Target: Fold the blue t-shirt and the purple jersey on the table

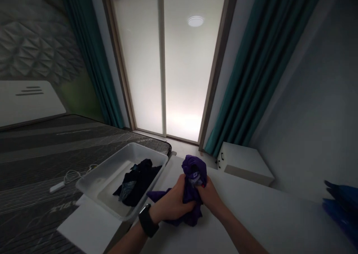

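Your left hand (171, 205) and right hand (210, 199) are pressed together around a bunched purple cloth (194, 168), fingers closed on it, with its lower folds hanging just above or on the white table (251, 218). Your left wrist is close to the rim of the tub (123, 155), which sits at the table's edge. A sideways slip could knock the tub with your watch (148, 220) and push it toward the mattress (33, 164). A loose corner of cloth could also fall onto the dark clothes (137, 183) inside. A cable (57, 187) lies on the mattress, a low cabinet (243, 162) stands beyond the table, and blue fabric (339, 209) shows at the right
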Available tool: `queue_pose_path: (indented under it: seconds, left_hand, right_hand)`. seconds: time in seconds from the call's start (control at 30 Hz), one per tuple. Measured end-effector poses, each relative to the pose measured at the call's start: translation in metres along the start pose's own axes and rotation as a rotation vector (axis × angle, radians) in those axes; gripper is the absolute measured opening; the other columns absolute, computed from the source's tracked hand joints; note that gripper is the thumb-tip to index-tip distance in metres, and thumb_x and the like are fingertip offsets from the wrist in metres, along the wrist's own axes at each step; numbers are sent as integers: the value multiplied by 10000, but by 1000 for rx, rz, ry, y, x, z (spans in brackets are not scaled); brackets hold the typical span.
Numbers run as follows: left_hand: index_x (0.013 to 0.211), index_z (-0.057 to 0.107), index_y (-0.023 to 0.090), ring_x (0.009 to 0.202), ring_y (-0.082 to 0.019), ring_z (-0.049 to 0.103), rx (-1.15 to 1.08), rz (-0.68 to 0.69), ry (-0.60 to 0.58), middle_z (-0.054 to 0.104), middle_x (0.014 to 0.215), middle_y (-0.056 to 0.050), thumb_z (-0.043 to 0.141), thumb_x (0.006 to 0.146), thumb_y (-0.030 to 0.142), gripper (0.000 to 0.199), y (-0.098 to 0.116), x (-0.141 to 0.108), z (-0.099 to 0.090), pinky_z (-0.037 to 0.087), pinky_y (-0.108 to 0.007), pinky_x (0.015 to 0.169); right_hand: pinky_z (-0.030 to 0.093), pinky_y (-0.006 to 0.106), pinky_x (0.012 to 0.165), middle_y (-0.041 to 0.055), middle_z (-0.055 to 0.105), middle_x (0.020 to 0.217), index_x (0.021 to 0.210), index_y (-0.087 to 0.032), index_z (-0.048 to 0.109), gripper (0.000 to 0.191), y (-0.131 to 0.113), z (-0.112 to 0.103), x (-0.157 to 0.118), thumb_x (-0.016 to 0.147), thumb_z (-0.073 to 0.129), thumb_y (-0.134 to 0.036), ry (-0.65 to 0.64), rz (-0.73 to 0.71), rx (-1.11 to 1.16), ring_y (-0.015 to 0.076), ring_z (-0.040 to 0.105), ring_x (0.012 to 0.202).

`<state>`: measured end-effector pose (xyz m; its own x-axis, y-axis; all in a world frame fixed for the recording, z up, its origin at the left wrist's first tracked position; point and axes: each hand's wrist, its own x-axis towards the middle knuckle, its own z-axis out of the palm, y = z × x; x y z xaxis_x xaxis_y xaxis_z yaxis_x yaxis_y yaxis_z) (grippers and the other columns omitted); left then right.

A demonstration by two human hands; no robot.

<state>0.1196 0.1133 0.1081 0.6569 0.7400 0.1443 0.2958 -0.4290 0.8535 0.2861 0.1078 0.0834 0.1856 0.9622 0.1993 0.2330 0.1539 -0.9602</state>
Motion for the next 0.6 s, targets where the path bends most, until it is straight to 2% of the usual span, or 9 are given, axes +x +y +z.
queue_pose_path:
  seconds: [0.13, 0.27, 0.4, 0.5, 0.6]
  left_hand:
    - [1313, 479, 170, 1217, -270, 508, -89, 103, -16, 568, 1293, -96, 481, 719, 79, 602, -8, 21, 44, 341, -400, 1098]
    - [1181, 617, 217, 1093, -247, 603, -166, 74, -29, 676, 1155, -31, 368, 819, 120, 450, -13, 39, 73, 417, -356, 1023]
    - [1094, 640, 196, 973, -226, 639, -137, 64, -14, 711, 1052, -40, 374, 863, 156, 355, -24, 49, 90, 473, -358, 920]
    - [1069, 637, 190, 963, -215, 639, -127, 53, 29, 713, 1038, -50, 384, 880, 173, 316, -31, 47, 94, 475, -340, 895]
    - [1085, 637, 200, 983, -212, 635, -112, 70, -6, 708, 1056, -47, 406, 867, 165, 319, -33, 40, 95, 462, -331, 916]
  right_hand:
    - [513, 429, 897, 113, 726, 1033, 1031, -155, 680, 415, 34, -42, -24, 769, 609, -469, 45, 47, -74, 304, 656, 1005]
    - [498, 434, 934, 118, 711, 1097, 1083, -158, 667, 487, 58, -79, -48, 807, 573, -548, 78, 70, -139, 301, 647, 1053]
    - [520, 425, 889, 99, 731, 1036, 1050, -180, 675, 465, 72, -108, -74, 806, 566, -560, 157, 109, -244, 296, 664, 1011]
    - [540, 417, 794, 91, 744, 877, 894, -190, 695, 400, 83, -125, -93, 809, 550, -553, 179, 138, -341, 298, 689, 874]
    - [530, 429, 762, 96, 721, 787, 790, -206, 688, 370, 94, -141, -103, 796, 528, -540, 277, 122, -501, 302, 676, 795]
